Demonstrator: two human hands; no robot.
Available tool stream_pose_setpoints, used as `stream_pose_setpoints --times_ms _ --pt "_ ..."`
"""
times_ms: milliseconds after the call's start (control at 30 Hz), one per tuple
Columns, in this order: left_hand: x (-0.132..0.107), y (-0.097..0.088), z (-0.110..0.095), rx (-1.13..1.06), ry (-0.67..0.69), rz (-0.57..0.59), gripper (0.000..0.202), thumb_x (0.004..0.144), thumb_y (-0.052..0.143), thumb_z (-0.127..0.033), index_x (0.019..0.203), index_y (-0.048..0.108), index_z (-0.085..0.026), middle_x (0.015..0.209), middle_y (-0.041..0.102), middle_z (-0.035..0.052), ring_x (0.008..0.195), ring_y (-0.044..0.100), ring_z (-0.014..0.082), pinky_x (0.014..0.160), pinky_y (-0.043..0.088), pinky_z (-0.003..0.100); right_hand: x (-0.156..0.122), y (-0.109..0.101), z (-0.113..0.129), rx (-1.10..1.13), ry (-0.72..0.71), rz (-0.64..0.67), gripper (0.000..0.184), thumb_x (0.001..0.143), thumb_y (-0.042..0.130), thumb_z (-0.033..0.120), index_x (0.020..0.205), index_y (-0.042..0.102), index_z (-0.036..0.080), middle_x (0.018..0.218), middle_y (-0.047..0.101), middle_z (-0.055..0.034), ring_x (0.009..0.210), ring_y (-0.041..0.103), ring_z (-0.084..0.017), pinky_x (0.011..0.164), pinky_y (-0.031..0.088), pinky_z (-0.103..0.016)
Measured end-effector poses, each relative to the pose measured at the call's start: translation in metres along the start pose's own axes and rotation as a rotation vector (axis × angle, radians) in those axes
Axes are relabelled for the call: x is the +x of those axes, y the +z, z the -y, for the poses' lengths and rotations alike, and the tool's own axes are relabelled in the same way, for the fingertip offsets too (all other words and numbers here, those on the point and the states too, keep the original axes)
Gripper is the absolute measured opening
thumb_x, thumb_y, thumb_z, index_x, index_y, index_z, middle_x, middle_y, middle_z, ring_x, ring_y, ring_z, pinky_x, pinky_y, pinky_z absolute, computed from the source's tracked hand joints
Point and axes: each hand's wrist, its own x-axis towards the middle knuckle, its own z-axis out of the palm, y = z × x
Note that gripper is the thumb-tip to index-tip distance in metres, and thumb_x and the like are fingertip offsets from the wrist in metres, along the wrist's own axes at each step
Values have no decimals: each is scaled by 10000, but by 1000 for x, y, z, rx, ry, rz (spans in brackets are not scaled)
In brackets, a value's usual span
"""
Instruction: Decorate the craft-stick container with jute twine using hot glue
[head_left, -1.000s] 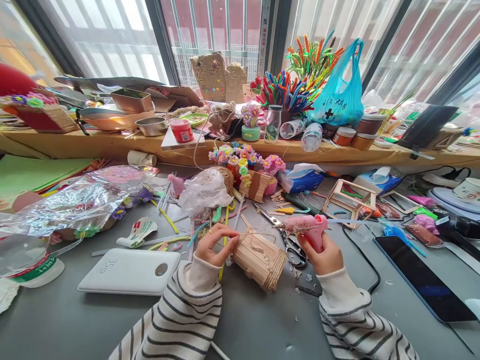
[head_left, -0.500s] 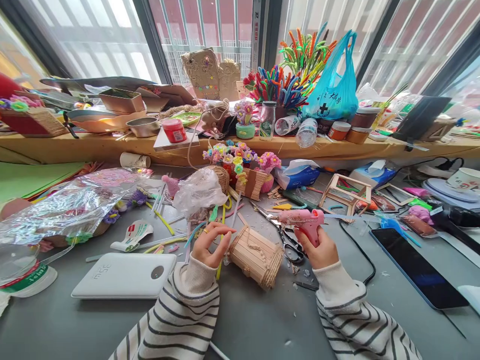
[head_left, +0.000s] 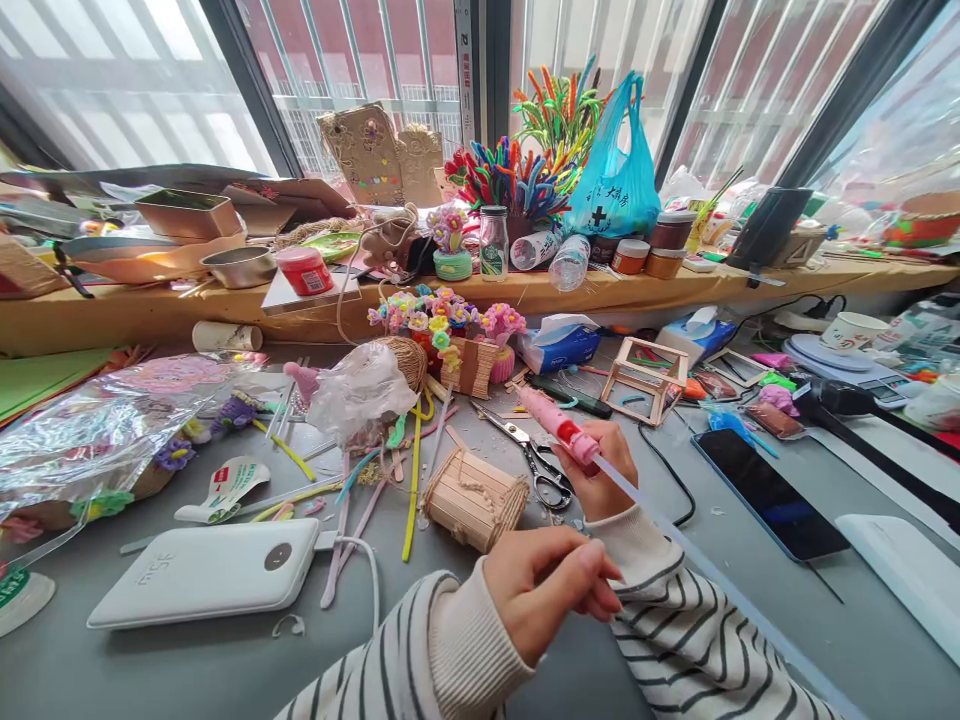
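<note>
My right hand [head_left: 604, 465] grips a pink glue gun [head_left: 551, 420], its nozzle pointing away to the upper left. A long translucent glue stick [head_left: 675, 535] runs out of the back of the gun, down over my right sleeve. My left hand [head_left: 551, 590] is raised in front, fingers curled and thumb against them; I see nothing in it. Just beyond it lies a small barrel of wooden sticks [head_left: 469, 500] on its side, wrapped with twine at one end. Black-handled scissors [head_left: 536, 460] rest between the barrel and my right hand.
At the left are a white power bank [head_left: 210, 570] and a clear plastic wrapper [head_left: 112, 420]. A black phone [head_left: 765, 490] lies at the right. Behind stand a wooden stick frame [head_left: 645, 380], a tissue pack [head_left: 562, 343] and a shelf [head_left: 420, 310] crowded with jars and pipe cleaners.
My left hand has left the barrel's side and moved right and nearer, its fingers closing. The glue gun has turned, its back end swinging towards me. The view has shifted right.
</note>
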Motion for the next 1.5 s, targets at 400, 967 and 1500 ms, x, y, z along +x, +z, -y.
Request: stream_pose_setpoints --times_ms 400,967,1500 --pt "27 28 32 -709 -86 204 349 667 574 -469 625 462 -141 466 592 23 412 580 138 434 467 225 -6 3 14 45 69 -62 169 728 498 313 809 388 214 981 564 -81 758 575 -148 556 449 -256" --pt "16 18 34 -918 23 232 310 850 326 -378 645 420 -167 355 291 -94 237 165 15 248 275 110 3 -4 8 -78 -20 7 151 749 419 290 790 504 172 675 548 -44 621 516 -151 550 417 -246" --pt "11 32 33 -1025 146 174 405 886 156 -298 680 480 -167 360 293 -77 246 231 20 264 337 120 -3 -1 11 -94 -145 -43 162 789 393 262 861 486 150 714 550 -67 655 525 -160 526 433 -246"
